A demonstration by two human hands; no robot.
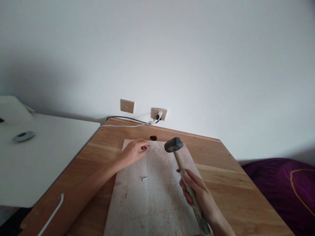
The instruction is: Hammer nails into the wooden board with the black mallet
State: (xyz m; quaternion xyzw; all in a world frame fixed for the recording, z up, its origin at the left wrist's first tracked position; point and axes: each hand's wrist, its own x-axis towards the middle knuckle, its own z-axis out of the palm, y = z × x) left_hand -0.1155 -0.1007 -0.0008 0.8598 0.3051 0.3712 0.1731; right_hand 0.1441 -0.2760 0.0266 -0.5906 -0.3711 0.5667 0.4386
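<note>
My right hand (194,190) is wrapped round the handle of a mallet (183,164), whose black head is raised above the right part of a pale wooden board (157,203). Near the board's far edge, the fingertips of my left hand (136,149) pinch together on what looks like a small nail (149,146). A few thin nails (154,149) stand in a row beside those fingers. Closer to me, some loose silvery nails (144,178) lie on the board.
Under the board is a wooden table (221,183) with a dark cable hole (153,138). Cables (128,125) run along its back edge to a wall socket (158,113). A white table (56,144) adjoins at left, and purple fabric (278,186) lies at right.
</note>
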